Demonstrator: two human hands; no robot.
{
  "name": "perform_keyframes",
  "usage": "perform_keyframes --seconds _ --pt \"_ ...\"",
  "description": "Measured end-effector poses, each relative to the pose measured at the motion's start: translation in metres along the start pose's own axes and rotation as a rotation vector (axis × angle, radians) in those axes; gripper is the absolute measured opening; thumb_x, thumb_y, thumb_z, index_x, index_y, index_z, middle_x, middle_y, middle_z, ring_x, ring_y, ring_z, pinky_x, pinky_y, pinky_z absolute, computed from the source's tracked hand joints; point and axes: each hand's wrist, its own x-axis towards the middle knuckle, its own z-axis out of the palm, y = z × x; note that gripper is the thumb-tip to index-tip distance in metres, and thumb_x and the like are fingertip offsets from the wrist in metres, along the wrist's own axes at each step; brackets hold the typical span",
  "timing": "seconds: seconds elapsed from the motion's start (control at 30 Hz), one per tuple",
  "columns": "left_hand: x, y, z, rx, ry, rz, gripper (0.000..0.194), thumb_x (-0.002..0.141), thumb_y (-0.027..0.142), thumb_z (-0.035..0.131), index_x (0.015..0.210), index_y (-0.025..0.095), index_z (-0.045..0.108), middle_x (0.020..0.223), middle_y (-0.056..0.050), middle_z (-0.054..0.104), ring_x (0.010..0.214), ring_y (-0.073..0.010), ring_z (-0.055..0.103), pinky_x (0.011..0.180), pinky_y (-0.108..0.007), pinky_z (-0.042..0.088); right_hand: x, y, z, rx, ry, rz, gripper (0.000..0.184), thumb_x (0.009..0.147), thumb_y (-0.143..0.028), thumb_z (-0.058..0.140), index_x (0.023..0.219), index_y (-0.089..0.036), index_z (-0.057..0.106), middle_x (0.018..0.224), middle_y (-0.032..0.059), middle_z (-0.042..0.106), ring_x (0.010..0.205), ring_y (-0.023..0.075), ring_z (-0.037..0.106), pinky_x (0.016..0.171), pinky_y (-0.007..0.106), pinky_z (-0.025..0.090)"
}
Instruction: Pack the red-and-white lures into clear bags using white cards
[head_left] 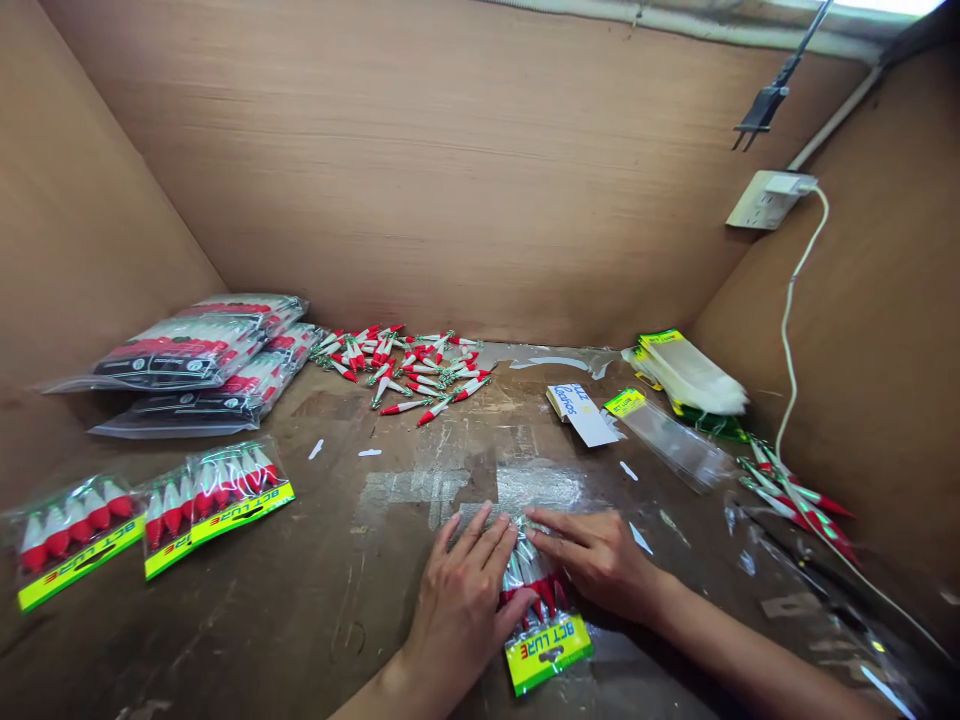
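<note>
A clear packet of red-and-white fishing lures [534, 580] lies on the table in front of me, its yellow-green BCT LURE header [550, 648] towards me. My left hand [463, 590] rests on the packet's left side, fingers stretched out and thumb across the lures. From the right, my right hand [592, 555] lies over the packet's far end with its fingers extended. Both sets of fingertips meet near the lures' green tinsel ends and partly hide them. Neither hand is closed around the packet.
Loose lures [420, 370] lie at the back. Filled lure packets [217, 495] and stacked bags [202, 350] are on the left. Empty header bags [690, 375], a white card [583, 415] and more lures [802, 500] lie right. A white cord [787, 320] hangs from the outlet.
</note>
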Motion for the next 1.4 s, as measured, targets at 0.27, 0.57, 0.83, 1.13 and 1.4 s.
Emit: perform_keyframes --seconds 0.27,0.57,0.83,1.13,1.4 --pt "-0.01 0.006 0.003 0.126 0.043 0.066 0.048 0.094 0.038 0.058 0.14 0.024 0.052 0.143 -0.007 0.054 0.139 -0.0352 0.041 0.111 -0.061 0.033 0.004 -0.01 -0.007 -0.019 -0.078 0.072 0.031 0.096 -0.016 0.046 0.117 -0.026 0.067 0.106 0.0072 0.072 0.077 0.0158 0.068 0.066 0.026 0.05" --pt "-0.02 0.012 0.009 0.139 0.168 0.064 0.031 0.095 0.033 0.058 0.125 0.025 0.063 0.138 -0.004 0.059 0.135 -0.0323 0.047 0.112 -0.056 0.033 -0.025 -0.03 -0.028 0.101 -0.158 0.117 0.038 0.096 -0.021 0.051 0.133 -0.026 0.058 0.13 0.0087 0.065 0.106 0.0232 0.069 0.075 0.029 0.051" --pt "0.025 -0.022 -0.006 -0.126 0.013 -0.17 0.032 0.093 0.039 0.058 0.12 0.023 0.065 0.142 -0.012 0.054 0.137 -0.032 0.043 0.108 -0.055 0.04 0.008 0.003 -0.022 0.378 0.021 0.533 0.023 0.092 -0.034 0.06 0.104 -0.022 0.075 0.094 0.0066 0.073 0.086 0.0211 0.067 0.078 0.031 0.05" --pt "0.041 -0.027 -0.003 -1.15 -0.168 -0.447 0.029 0.08 0.041 0.075 0.092 0.016 0.066 0.083 -0.004 0.072 0.075 -0.0175 0.067 0.068 -0.026 0.05 0.009 0.013 -0.002 1.118 0.058 0.794 0.038 0.076 -0.05 0.075 0.091 -0.014 0.072 0.077 0.0035 0.071 0.065 0.015 0.06 0.06 0.025 0.045" --pt "0.036 -0.034 -0.013 -1.735 -0.222 -0.743 0.036 0.069 0.032 0.087 0.092 0.016 0.065 0.089 -0.005 0.071 0.075 -0.0135 0.068 0.07 -0.025 0.054 0.01 0.025 -0.011 0.694 0.127 0.612 0.044 0.092 -0.053 0.054 0.1 -0.015 0.074 0.087 0.0103 0.073 0.074 0.0215 0.068 0.061 0.03 0.052"
